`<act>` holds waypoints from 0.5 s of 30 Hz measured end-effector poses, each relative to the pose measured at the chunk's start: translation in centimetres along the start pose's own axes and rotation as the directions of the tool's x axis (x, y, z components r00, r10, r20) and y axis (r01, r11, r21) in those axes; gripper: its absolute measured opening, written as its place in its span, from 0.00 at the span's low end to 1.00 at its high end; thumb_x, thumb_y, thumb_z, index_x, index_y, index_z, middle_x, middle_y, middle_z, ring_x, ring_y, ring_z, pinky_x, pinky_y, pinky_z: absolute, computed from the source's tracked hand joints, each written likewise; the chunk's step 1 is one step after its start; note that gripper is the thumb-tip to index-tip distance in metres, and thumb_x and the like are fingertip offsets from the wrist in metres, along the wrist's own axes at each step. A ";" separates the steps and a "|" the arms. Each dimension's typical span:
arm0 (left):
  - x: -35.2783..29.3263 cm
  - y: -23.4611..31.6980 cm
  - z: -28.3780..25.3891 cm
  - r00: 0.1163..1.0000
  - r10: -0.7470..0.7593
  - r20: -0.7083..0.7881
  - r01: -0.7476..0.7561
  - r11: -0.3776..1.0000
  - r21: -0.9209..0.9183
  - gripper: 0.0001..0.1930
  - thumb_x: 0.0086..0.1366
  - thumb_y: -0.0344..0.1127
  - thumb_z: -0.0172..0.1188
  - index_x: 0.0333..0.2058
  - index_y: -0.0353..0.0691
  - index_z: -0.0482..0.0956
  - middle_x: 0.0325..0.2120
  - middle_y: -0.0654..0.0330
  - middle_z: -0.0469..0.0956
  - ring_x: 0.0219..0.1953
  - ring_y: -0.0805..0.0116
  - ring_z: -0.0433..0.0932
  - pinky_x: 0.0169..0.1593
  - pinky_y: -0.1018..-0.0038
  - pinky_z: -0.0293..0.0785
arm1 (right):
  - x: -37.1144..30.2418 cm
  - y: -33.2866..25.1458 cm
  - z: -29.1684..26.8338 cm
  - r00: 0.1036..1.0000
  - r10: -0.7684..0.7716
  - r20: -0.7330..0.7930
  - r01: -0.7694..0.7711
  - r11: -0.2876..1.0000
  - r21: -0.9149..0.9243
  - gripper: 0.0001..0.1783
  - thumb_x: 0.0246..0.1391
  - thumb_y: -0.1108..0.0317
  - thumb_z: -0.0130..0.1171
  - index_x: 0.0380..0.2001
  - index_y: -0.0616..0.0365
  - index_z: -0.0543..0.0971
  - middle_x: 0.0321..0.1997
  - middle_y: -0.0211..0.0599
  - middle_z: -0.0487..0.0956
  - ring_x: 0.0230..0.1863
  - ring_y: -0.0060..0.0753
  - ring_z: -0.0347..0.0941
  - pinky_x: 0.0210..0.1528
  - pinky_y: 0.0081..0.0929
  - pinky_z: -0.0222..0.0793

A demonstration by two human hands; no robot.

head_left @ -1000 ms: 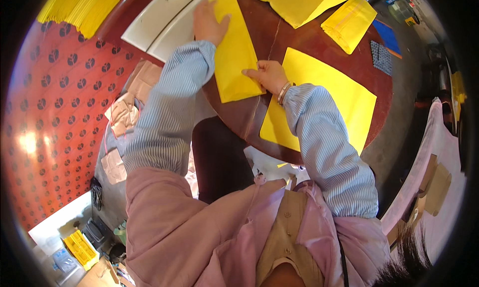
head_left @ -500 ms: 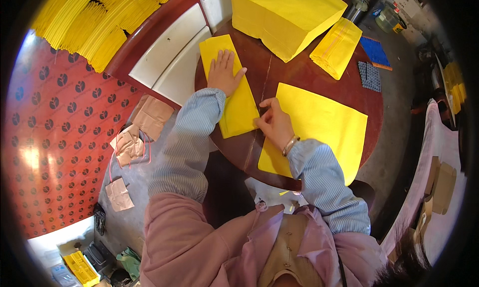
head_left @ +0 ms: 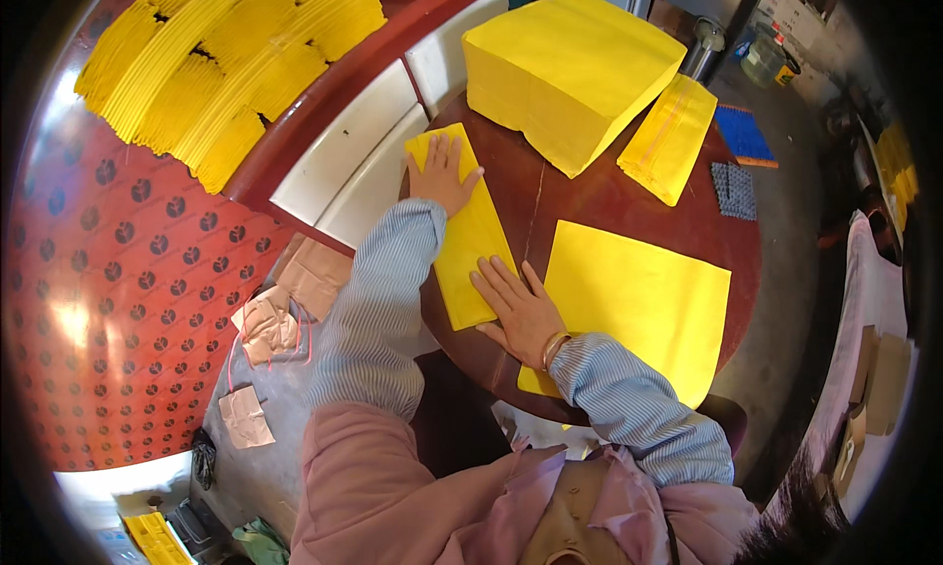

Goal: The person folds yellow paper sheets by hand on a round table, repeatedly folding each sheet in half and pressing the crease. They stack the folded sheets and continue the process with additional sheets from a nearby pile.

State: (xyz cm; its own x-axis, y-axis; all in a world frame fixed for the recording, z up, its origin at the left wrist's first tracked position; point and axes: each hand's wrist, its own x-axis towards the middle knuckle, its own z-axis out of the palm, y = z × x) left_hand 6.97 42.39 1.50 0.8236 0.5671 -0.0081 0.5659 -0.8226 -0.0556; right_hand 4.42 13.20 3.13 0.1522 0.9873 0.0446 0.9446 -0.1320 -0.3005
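A long folded yellow sheet point(head_left: 470, 241) lies aslant on the round dark-red table point(head_left: 511, 197). My left hand point(head_left: 441, 177) rests flat on its far end, fingers spread. Over its near right edge my right hand point(head_left: 518, 310) lies flat with the fingers stretched out, a bracelet at the wrist. Neither hand grips anything. Just right of my right hand is a wider, flat yellow sheet point(head_left: 638, 300), partly under my right wrist and sleeve. Whether the yellow pieces are paper or cloth I cannot tell.
A tall yellow stack point(head_left: 570, 64) stands at the table's far side, beside a folded yellow bundle point(head_left: 671, 138). Blue point(head_left: 747, 135) and grey point(head_left: 734, 190) textured pieces lie at the right edge. Fanned yellow piles point(head_left: 226, 64) cover the red surface at far left. Brown paper bags point(head_left: 265, 324) lie on the floor.
My right hand has gone from curled fingers at the folded sheet's edge to lying flat on it. My left hand stays on the far end. The whole view has shifted, so everything sits lower.
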 end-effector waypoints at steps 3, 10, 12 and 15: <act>1.6 -0.3 1.2 0.999 -0.038 -0.035 0.037 0.999 -0.034 0.45 0.76 0.72 0.36 0.81 0.49 0.45 0.82 0.55 0.42 0.83 0.57 0.38 0.79 0.38 0.34 | 0.0 0.0 0.1 1.000 -0.004 -0.006 0.004 0.999 -0.049 0.45 0.71 0.39 0.52 0.81 0.48 0.53 0.87 0.37 0.50 0.87 0.38 0.39 0.85 0.52 0.31; 1.4 -0.2 0.0 0.997 -0.053 0.056 0.057 0.997 -0.061 0.46 0.76 0.74 0.36 0.81 0.52 0.44 0.83 0.55 0.38 0.84 0.57 0.35 0.79 0.37 0.35 | 0.0 0.3 0.3 1.000 -0.008 -0.017 0.008 1.000 -0.026 0.45 0.71 0.38 0.51 0.81 0.47 0.53 0.87 0.34 0.50 0.87 0.38 0.39 0.85 0.51 0.30; 0.2 0.0 -0.5 1.000 -0.007 -0.007 0.007 1.000 -0.011 0.44 0.77 0.71 0.38 0.81 0.51 0.45 0.83 0.55 0.37 0.84 0.57 0.34 0.79 0.37 0.34 | 0.1 0.2 0.4 1.000 -0.004 -0.016 0.003 0.999 -0.037 0.45 0.71 0.38 0.50 0.81 0.47 0.54 0.87 0.34 0.50 0.87 0.37 0.39 0.85 0.51 0.30; -2.1 0.2 -0.4 0.939 0.213 -0.271 -0.205 0.977 0.057 0.41 0.79 0.64 0.43 0.80 0.48 0.47 0.82 0.52 0.41 0.83 0.55 0.36 0.79 0.38 0.34 | 0.0 0.3 0.7 0.999 -0.006 -0.034 0.005 0.999 -0.033 0.45 0.71 0.37 0.50 0.81 0.46 0.54 0.87 0.33 0.50 0.87 0.36 0.39 0.85 0.51 0.29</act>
State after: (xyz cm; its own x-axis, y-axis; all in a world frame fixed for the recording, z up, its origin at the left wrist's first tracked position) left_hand 5.39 40.99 1.88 0.9038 0.3464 0.2512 0.3822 -0.9175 -0.1098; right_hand 4.47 13.27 2.38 0.1565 0.9846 0.0782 0.9544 -0.1304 -0.2684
